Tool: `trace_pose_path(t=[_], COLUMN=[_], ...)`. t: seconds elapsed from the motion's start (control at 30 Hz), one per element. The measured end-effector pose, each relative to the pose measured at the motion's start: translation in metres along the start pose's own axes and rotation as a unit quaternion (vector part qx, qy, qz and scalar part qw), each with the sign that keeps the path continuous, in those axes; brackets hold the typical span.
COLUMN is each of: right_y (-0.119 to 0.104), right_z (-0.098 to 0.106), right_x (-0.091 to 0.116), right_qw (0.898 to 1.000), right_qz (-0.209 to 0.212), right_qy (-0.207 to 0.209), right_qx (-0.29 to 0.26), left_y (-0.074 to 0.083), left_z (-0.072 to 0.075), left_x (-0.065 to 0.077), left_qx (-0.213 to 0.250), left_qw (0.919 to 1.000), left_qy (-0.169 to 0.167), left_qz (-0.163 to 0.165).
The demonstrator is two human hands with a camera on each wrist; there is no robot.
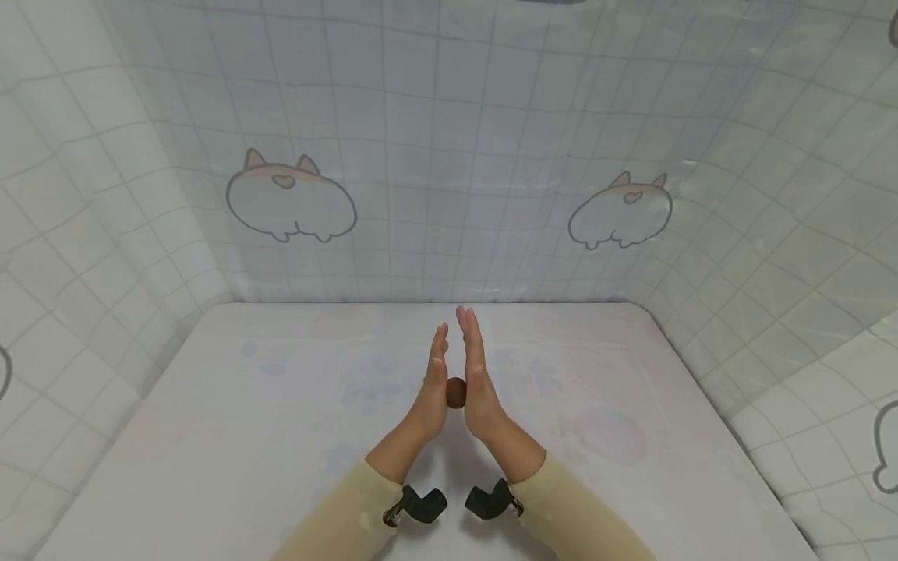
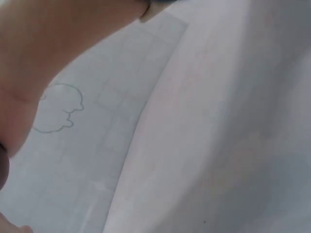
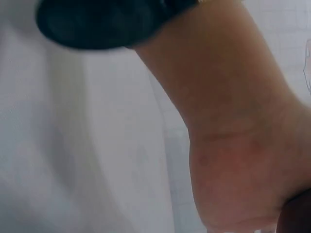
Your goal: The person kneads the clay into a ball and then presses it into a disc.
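Between my two palms sits a small brown ball (image 1: 456, 393), pressed from both sides above the table. My left hand (image 1: 433, 382) has its fingers straight and pointing away from me, palm facing right. Opposite it, my right hand (image 1: 477, 378) mirrors that pose, its straight fingers reaching slightly farther. In the head view a narrow gap shows between the fingers of the two hands. The left wrist view catches only an edge of the ball (image 2: 3, 170) at the far left; in the right wrist view a dark part of it (image 3: 296, 213) shows at the lower right corner.
A pale table (image 1: 245, 436) with faint coloured prints lies under the hands. Behind it hangs a white grid-patterned curtain (image 1: 435, 156) with cartoon animal drawings, continuing along both sides. Dark wrist cameras (image 1: 424, 505) are strapped at both cream sleeves (image 1: 568, 506).
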State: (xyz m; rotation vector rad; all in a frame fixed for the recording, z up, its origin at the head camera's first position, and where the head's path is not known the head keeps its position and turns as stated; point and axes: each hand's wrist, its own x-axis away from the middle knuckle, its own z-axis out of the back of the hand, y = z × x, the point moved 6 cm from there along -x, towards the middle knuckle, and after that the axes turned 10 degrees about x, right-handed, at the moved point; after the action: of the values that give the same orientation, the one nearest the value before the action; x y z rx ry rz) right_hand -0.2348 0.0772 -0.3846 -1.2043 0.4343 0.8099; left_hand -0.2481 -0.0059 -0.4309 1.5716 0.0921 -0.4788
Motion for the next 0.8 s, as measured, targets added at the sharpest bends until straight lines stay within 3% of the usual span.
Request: trace_pose_path(t=[0.2, 0.47, 0.8], right_y=[0.01, 0.028, 0.035], right_z=[0.004, -0.002, -0.01], right_x=[-0.004, -0.002, 0.011], right_qw=[0.998, 0.987, 0.984], right_qz=[-0.063, -0.152, -0.145], right_qy=[-0.002, -0.045, -0.096], right_qx=[0.021, 0.007, 0.034], left_y=[0.006, 0.021, 0.036], left_z=[-0.007, -0.009, 0.001], left_x=[0.009, 0.009, 0.004], left_qx=[0.023, 0.118, 0.149], left_qw=[0.9992, 0.9889, 0.9831], left_qy=[-0.031, -0.054, -0.018], left_qz=[-0.012, -0.073, -0.104])
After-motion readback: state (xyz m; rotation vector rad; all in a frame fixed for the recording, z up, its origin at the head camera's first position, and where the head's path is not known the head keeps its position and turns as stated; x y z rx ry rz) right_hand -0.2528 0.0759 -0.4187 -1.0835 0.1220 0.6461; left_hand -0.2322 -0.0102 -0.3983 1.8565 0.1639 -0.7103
